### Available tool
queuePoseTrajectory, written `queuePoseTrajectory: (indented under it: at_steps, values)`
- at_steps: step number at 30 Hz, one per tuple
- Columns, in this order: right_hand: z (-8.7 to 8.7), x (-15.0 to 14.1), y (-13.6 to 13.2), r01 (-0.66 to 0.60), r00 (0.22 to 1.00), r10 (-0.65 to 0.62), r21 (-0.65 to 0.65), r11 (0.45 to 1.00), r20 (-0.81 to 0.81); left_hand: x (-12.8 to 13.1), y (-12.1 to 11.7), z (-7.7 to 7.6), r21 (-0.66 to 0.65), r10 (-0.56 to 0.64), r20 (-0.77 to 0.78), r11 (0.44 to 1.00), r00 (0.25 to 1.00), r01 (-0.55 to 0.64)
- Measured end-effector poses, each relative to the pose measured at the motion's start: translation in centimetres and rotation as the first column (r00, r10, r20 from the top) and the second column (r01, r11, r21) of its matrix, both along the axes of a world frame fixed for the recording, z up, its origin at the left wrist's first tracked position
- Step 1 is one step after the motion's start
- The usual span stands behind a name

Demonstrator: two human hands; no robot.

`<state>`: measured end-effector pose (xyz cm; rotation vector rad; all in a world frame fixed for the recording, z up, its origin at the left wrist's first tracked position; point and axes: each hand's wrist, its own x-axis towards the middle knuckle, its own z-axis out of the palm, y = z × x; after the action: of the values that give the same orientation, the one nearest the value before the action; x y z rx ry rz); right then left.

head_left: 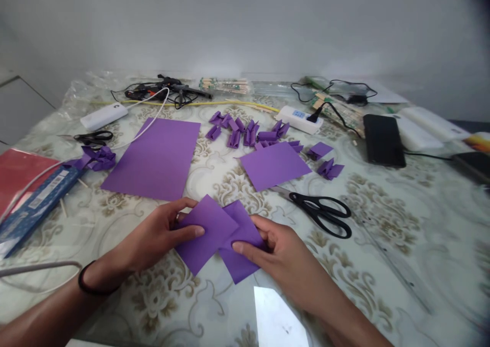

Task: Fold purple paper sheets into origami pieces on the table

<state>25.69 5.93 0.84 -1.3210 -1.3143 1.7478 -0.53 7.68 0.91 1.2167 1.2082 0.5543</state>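
Between thumb and fingers, my left hand [168, 232] pinches a small purple paper square [206, 229]. Another purple paper piece [243, 257] is gripped by my right hand [273, 245], and the left piece overlaps its upper left part. Just beyond the hands lies a larger purple sheet [158, 158] on the left. To the right is a smaller purple rectangle of paper [273, 164], with black-handled scissors [321, 209] touching its near edge. Several folded purple paper pieces [250, 131] are grouped behind it. The fingers under both held papers are partly hidden.
A clear ruler [394, 265] lies at the right. Farther back are a white power strip [299, 118], a black phone [384, 140] and tangled black cables [164, 89]. On the left are a blue packet [42, 204], small scissors [94, 137] and a white cable [151, 120].
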Motion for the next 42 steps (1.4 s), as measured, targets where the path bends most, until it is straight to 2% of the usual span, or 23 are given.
queuePoseTrajectory:
  at_steps: [3, 7, 12, 15, 19, 21, 23, 25, 27, 29, 31, 37, 42]
  values:
    - [0.1, 0.2, 0.2, 0.004, 0.999, -0.007, -0.076, 0.997, -0.044, -0.1, 0.2, -0.1, 0.0, 0.029, -0.023, 1.0, 0.999, -0.029]
    - [0.2, 0.3, 0.2, 0.033, 0.995, -0.035, 0.024, 0.999, 0.092, 0.0, 0.0, 0.3, 0.052, 0.02, -0.053, 0.998, 0.998, -0.018]
    - [0.7, 0.4, -0.1, 0.009, 0.99, -0.016, 0.051, 0.999, 0.142, 0.4, -1.0, 1.4, 0.215, 0.032, -0.07, 0.976, 0.997, -0.017]
    - [1.1, 0.4, -0.4, 0.027, 0.98, -0.062, 0.178, 0.984, 0.192, 0.7, -1.4, 2.0, 0.254, 0.048, -0.042, 0.966, 0.998, -0.036]
    - [1.3, 0.6, -0.6, 0.031, 0.973, -0.124, 0.42, 0.907, 0.196, 0.7, -1.4, 2.4, 0.258, 0.031, -0.053, 0.966, 0.998, -0.017]
    - [1.4, 0.8, -0.7, 0.025, 0.976, -0.14, 0.55, 0.834, 0.167, 0.5, -1.4, 2.4, 0.261, -0.041, -0.008, 0.964, 0.999, 0.041]
    - [1.4, 1.0, -0.8, 0.008, 0.987, -0.11, 0.661, 0.75, 0.114, 0.2, -1.6, 2.3, 0.325, -0.104, 0.056, 0.942, 0.993, 0.081]
    - [1.4, 1.2, -0.7, -0.01, 0.996, -0.056, 0.729, 0.684, 0.066, 0.0, -1.9, 2.3, 0.428, -0.133, 0.066, 0.899, 0.989, 0.092]
    - [1.2, 1.5, -0.5, -0.037, 0.997, -0.024, 0.76, 0.649, 0.068, -0.2, -2.2, 2.3, 0.512, -0.155, 0.026, 0.851, 0.988, 0.12]
    - [1.0, 1.6, -0.3, -0.061, 0.997, 0.002, 0.79, 0.609, 0.076, -0.3, -2.4, 2.4, 0.545, -0.179, -0.007, 0.824, 0.984, 0.153]
    - [0.9, 1.7, -0.1, -0.076, 0.997, 0.036, 0.815, 0.574, 0.069, -0.3, -2.6, 2.5, 0.546, -0.193, -0.015, 0.82, 0.981, 0.169]
    - [1.2, 1.7, -0.2, -0.118, 0.992, 0.099, 0.838, 0.533, 0.076, -0.4, -3.0, 2.8, 0.587, -0.269, -0.014, 0.777, 0.963, 0.226]
    - [1.3, 1.6, -0.4, -0.13, 0.99, 0.125, 0.82, 0.557, 0.072, -0.2, -3.1, 2.6, 0.536, -0.29, 0.059, 0.817, 0.955, 0.215]
